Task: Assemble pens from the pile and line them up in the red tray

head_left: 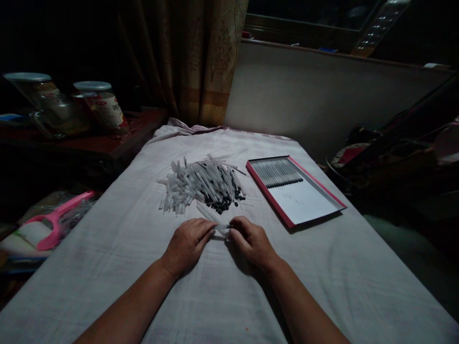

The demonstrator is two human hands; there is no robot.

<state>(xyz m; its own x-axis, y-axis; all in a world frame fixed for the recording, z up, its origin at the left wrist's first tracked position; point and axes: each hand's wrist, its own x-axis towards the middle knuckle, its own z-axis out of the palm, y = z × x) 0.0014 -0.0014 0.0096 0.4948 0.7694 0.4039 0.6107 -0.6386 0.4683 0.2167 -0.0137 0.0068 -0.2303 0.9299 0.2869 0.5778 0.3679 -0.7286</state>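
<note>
My left hand [189, 242] is closed on one end of a thin, clear pen [222, 226], held level just above the cloth. At the pen's dark end, the fingers of my right hand [254, 240] are pinched together; the exact part they grip is hidden. Beneath and behind the pen lie loose clear pieces [205, 210]. Just beyond my hands is a heaped pile of clear pen parts [201, 184], with small black pieces [223, 203] at its near right. To the right, a red-edged shallow box [291, 223] holds a row of dark-tipped pens [278, 172].
A white cloth [215, 296] covers the table. On a dark red side table [139, 131] at left stand lidded jars [103, 107]. A pink plastic handle [57, 220] lies below it. Behind are a curtain [211, 62] and a pale wall [287, 91].
</note>
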